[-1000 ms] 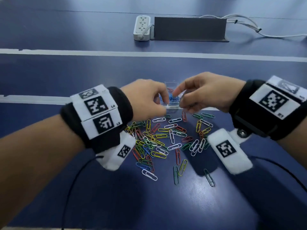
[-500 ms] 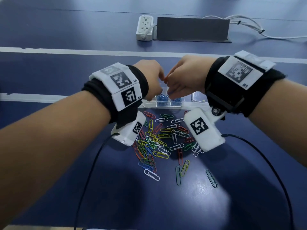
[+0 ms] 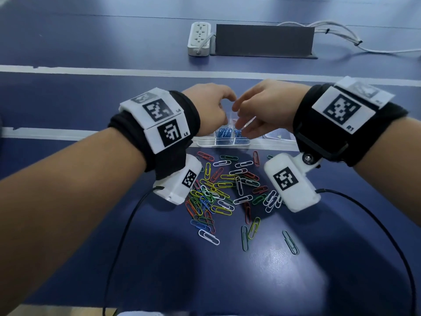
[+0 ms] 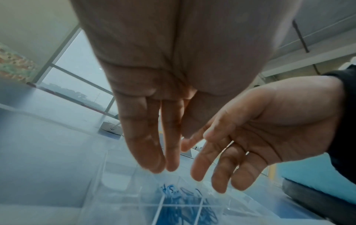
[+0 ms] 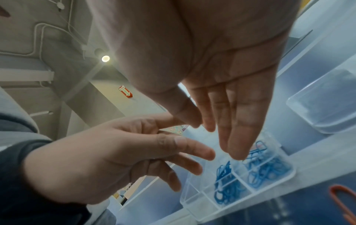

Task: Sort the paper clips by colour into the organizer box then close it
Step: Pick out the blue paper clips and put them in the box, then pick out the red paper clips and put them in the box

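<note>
On the dark blue table (image 3: 68, 236), just past a scatter of loose clips, sits the clear plastic organizer box (image 3: 222, 142), its thin dividers marking off small compartments; two of them side by side at the near edge hold blue paper clips (image 5: 256, 172), while the neighbouring compartment to the left looks bare. Nearer the person lies the pile of mixed paper clips (image 3: 224, 190) in red, yellow, green, white and blue, with a few strays lying apart toward the near side. Both hands hang over the box, close together, fingertips almost meeting. The left hand (image 3: 208, 108) has its fingers extended and relaxed, gripping nothing that I can make out; the right hand (image 3: 264, 108) likewise shows loose, straight fingers in the wrist views, and holds nothing there. Black wristbands carry white square code tags, printed "L4" and "L5" on the left and "R1" on the right. Farther back stand a white power strip (image 3: 199, 42) and a dark upright panel (image 3: 264, 41).
</note>
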Demonstrator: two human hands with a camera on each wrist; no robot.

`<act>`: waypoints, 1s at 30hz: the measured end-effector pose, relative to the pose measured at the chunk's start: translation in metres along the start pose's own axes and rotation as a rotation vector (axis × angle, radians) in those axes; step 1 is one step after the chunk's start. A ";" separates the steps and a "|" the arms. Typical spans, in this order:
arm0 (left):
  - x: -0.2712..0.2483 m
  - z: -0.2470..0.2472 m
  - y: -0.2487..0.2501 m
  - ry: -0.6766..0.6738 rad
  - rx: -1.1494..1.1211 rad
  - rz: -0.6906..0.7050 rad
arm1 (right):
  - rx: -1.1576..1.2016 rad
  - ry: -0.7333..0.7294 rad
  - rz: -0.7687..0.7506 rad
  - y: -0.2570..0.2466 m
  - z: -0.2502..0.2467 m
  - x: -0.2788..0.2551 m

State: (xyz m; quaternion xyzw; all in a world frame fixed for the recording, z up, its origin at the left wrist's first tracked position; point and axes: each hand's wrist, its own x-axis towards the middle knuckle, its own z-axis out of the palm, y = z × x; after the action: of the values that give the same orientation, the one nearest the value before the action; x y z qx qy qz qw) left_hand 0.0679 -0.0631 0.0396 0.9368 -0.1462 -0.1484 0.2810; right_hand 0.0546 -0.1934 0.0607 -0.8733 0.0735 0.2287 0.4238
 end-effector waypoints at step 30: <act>-0.076 0.001 -0.053 -0.277 0.361 0.097 | -0.942 -0.155 -0.414 0.019 0.061 -0.045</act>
State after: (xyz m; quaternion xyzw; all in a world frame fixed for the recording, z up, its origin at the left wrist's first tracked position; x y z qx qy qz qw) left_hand 0.0077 0.0058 0.0236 0.9344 -0.2527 -0.2333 0.0928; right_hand -0.0119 -0.1615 0.0353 -0.9460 -0.2435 0.2123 0.0253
